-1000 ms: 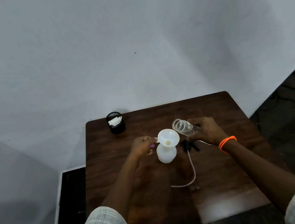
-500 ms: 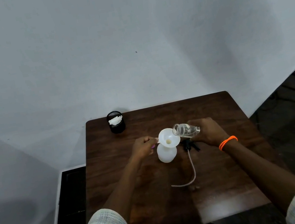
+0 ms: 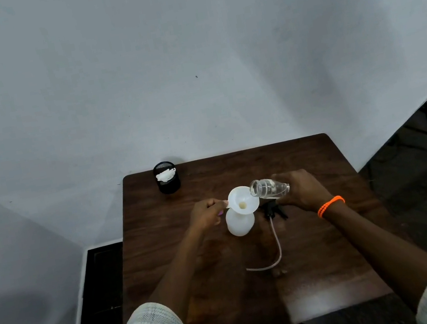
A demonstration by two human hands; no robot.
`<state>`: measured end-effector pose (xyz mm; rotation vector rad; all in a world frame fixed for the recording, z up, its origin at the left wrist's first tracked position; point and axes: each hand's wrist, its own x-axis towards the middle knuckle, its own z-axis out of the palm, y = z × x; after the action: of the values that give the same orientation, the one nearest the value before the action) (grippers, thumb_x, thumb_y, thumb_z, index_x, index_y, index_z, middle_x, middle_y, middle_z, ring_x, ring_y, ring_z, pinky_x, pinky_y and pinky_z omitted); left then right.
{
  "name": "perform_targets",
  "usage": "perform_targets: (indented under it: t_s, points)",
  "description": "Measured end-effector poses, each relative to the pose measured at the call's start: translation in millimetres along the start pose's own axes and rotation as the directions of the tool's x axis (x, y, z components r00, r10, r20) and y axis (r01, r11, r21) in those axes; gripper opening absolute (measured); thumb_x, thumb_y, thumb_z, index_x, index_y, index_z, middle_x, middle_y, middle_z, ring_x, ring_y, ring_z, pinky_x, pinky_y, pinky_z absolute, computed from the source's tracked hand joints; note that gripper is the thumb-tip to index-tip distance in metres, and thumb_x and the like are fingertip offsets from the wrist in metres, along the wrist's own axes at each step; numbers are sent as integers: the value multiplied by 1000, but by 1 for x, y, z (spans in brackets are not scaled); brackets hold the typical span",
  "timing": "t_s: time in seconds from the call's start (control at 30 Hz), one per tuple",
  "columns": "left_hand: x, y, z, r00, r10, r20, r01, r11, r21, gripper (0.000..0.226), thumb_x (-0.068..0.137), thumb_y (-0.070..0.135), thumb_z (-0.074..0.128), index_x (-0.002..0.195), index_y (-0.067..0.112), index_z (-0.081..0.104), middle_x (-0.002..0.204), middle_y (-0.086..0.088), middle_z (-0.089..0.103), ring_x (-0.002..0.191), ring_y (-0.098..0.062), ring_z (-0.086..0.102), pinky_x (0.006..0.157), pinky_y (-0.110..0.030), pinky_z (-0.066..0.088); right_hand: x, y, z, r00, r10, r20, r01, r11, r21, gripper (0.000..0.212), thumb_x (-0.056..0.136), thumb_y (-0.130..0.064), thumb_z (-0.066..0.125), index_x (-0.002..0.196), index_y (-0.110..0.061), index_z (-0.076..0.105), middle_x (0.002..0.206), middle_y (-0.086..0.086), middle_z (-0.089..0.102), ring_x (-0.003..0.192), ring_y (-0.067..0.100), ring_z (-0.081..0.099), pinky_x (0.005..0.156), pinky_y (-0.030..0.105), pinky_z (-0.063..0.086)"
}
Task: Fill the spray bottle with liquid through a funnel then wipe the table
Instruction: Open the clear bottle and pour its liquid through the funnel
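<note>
Fingers of our right hand [image 3: 301,192] were curled round a small clear plastic bottle [image 3: 269,188], which we held tipped nearly level with its open mouth over the rim of the white plastic funnel [image 3: 243,201]; fingers of our left hand [image 3: 207,215] pinched the funnel's side tab. We noted the funnel seated in the neck of the white spray bottle [image 3: 239,223], upright near the middle of the dark brown wooden table [image 3: 324,262]. Its black trigger head with pale dip tube [image 3: 277,239] lay just beside it, and a black mesh cup holding a white cloth [image 3: 167,178] stood at the far left corner.
</note>
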<state>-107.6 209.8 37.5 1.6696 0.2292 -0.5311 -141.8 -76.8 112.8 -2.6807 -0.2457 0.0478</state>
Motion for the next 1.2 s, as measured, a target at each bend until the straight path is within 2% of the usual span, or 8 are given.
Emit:
perform_targets:
  t_s: [0.1,0.17,0.3,0.6,0.77,0.9,1.07,1.2]
  points:
    - [-2,1,0,1000,14,-2,-14,1000,-1,18,88,21,76,86,3,77,70,-5,62,57,-13,53,58,-29,47,-2,-5,-6,1000,6,-25,-7,999,-34,41,73,-39,87,106,-18,75,95,5,78,84,21,74,72,44,60]
    - [-2,1,0,1000,19,-2,-19,1000,9,18,88,22,76,86,4,77,71,-5,63,54,-12,53,57,-28,47,-1,-7,-9,1000,6,-29,-8,998,-63,49,72,-36,88,114,-16,75,103,7,78,90,26,74,76,45,60]
    - [-3,1,0,1000,17,2,-17,1000,19,19,89,23,76,87,3,77,70,-5,62,53,-10,52,54,-26,46,1,-11,-13,1000,27,-15,-28,996,-90,53,73,-49,84,118,-22,74,103,0,78,90,21,74,75,40,59]
    - [-4,2,1,1000,-5,2,5,1000,14,20,90,21,75,89,1,76,65,-3,58,51,-10,49,49,-24,42,1,-11,-18,999,37,-5,-37,993,-112,56,74,-53,81,122,-27,71,107,-4,77,93,17,73,76,39,59]
    - [-7,2,2,1000,-1,7,1,1000,-18,18,90,17,74,89,-1,76,59,-1,54,50,-14,47,49,-26,39,-3,-20,-24,999,29,-38,-34,989,-145,56,74,-42,88,122,-18,73,111,3,77,97,23,73,78,40,59]
    - [-7,3,2,1000,-15,-6,15,1000,-2,16,90,16,74,88,1,76,60,-1,57,50,-14,47,47,-25,40,-4,-22,-27,998,51,-27,-54,986,-160,59,77,-42,85,129,-18,70,119,4,75,105,24,71,84,41,58]
    - [-8,3,2,1000,-26,-3,26,1000,3,22,91,17,73,92,-5,74,60,-2,56,48,-12,45,46,-24,39,-4,-25,-30,998,66,-14,-67,977,-200,57,81,-40,82,132,-20,67,123,1,73,108,23,69,82,37,54]
    - [-9,3,2,999,-35,-6,35,999,6,19,90,19,74,91,0,76,59,0,56,49,-13,47,46,-24,39,-3,-27,-32,996,83,6,-80,971,-226,60,83,-40,81,137,-21,63,129,0,70,115,23,66,83,33,49]
